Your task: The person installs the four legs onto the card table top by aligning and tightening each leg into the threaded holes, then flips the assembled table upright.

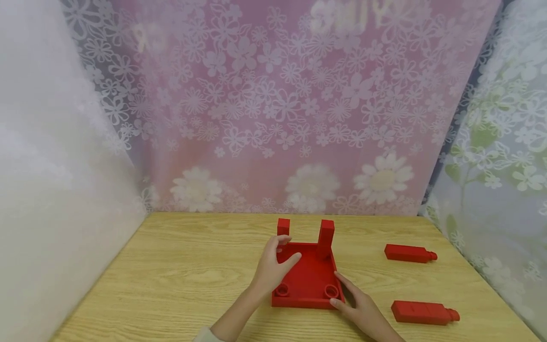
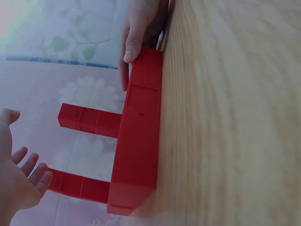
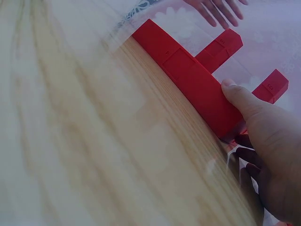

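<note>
A shallow red square base (image 1: 305,275) with a raised rim lies on the table in the head view. Two square posts stand upright at its far corners, the right post (image 1: 326,237) and the left post (image 1: 283,228). Round sockets show at the near corners, one left (image 1: 282,290) and one right (image 1: 331,291). My right hand (image 1: 361,306) grips the near right corner, thumb at the front and fingers along the right side. My left hand (image 2: 19,174) has its fingers spread beside the left post; whether it touches the post I cannot tell.
Two loose red posts with narrow rounded ends lie on the wooden table (image 1: 192,266) to the right: a farther post (image 1: 408,253) and a nearer post (image 1: 420,312). A pink flowered curtain (image 1: 273,118) hangs behind the table, with pale sheets at both sides.
</note>
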Demonstrator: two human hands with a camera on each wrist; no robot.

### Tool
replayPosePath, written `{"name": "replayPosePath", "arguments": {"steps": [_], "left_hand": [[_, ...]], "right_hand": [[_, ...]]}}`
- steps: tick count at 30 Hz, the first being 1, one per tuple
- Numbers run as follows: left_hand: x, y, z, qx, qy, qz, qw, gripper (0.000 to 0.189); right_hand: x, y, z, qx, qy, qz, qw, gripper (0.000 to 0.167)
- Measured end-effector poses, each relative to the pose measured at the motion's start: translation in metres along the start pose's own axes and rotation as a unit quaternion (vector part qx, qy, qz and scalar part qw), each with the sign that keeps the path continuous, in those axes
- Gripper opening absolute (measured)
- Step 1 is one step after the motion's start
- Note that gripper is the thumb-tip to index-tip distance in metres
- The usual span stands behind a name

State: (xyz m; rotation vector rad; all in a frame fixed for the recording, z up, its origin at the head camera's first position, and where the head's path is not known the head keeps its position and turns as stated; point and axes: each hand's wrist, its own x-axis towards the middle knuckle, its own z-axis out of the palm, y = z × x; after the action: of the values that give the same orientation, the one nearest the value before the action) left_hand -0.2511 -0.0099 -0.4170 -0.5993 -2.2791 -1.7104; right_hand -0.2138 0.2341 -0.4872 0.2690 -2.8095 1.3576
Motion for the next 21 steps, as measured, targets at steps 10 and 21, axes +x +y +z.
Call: {"name": "replayPosePath", "arguments": {"steps": [10,21], "left_hand": [[-0.026,-0.018,-0.022,0.004,-0.040,-0.046,0.9981,0.048],[-0.040,-0.064,-0.038,0.120,-0.130,-0.003,0.9843,0.076]], "right_hand": [[-0.001,-0.001,0.000,-0.003,0.002,0.007,1.0000,0.071],[-0.002,-0.004,-0.001,-0.005,0.003,0.003,1.0000,0.070]]}}
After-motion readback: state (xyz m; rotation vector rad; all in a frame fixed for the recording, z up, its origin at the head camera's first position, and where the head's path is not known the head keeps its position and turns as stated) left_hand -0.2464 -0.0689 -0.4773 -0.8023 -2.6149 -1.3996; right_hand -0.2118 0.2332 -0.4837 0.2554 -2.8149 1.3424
